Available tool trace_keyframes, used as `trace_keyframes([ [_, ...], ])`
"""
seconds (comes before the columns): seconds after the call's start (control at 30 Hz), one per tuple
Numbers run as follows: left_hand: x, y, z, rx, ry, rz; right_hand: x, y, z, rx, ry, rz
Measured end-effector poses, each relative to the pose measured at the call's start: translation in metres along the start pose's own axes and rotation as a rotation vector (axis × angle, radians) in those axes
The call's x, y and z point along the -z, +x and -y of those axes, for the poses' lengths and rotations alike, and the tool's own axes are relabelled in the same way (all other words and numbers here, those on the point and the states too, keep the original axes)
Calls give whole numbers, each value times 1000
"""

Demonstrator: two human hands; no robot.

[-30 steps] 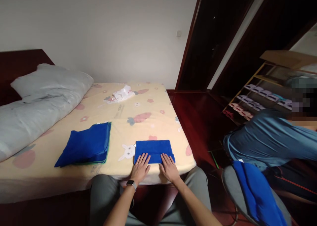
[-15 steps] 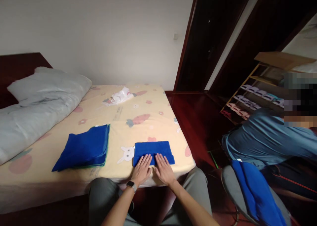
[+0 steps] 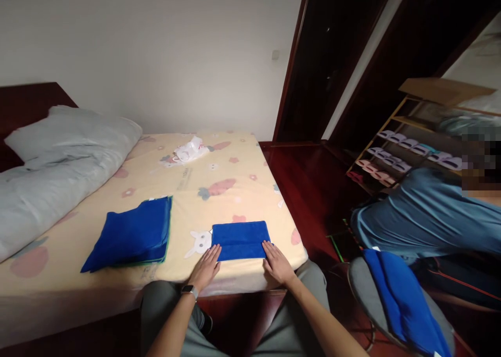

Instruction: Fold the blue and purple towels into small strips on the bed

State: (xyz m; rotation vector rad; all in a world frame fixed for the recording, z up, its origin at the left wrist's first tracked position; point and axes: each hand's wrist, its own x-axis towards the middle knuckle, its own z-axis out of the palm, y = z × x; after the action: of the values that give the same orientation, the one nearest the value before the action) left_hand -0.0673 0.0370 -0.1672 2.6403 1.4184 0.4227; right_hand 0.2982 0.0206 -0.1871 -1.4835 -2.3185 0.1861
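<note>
A folded blue cloth (image 3: 240, 238) lies flat near the front edge of the bed (image 3: 188, 190). Fingers stretched out, my left hand (image 3: 206, 268) rests at the cloth's near left corner. My right hand (image 3: 277, 262) is also open, its fingertips on the near right edge. Both palms face down, and neither hand grips anything. Further left on the bed sits a stack of blue cloths (image 3: 135, 234) with green edging, loosely piled.
A white plastic bag (image 3: 190, 151) lies further back on the bed, and a grey quilt (image 3: 78, 158) is heaped at left. To the right, a person in a blue shirt (image 3: 422, 216) bends beside a stool (image 3: 360, 284) bearing blue cloth (image 3: 403, 299). Behind stands a slipper rack (image 3: 395, 148).
My hands have moved apart, from the middle of the cloth's near edge out to its left and right corners. The cloth's surface now shows flatter.
</note>
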Motion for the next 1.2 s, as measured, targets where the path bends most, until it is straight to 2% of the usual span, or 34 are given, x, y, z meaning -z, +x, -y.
trace_keyframes([
  [0.17,5,5,9,-4,-10,17,4,6,-5,-51,4,-66],
  [0.33,19,10,7,38,-35,7,10,11,-6,-69,-11,-76],
  [0.43,31,8,4,57,-75,19,27,10,-7,-35,14,3],
  [0.53,36,1,0,94,-146,57,45,1,-7,-14,89,150],
  [0.63,27,-8,-4,225,-330,10,47,-10,-8,-100,276,169],
  [0.77,2,-17,-9,474,-638,-172,25,-14,-11,-391,615,14],
  [0.83,-10,-19,-12,529,-713,-262,13,-9,-11,-512,676,-40],
  [0.9,-18,-18,-14,557,-701,-315,6,-2,-10,-579,586,-55],
  [1.03,-23,-10,-16,624,-535,-335,11,11,-5,-644,225,60],
  [1.2,-9,9,-15,589,-240,-229,23,19,2,-663,79,111],
])
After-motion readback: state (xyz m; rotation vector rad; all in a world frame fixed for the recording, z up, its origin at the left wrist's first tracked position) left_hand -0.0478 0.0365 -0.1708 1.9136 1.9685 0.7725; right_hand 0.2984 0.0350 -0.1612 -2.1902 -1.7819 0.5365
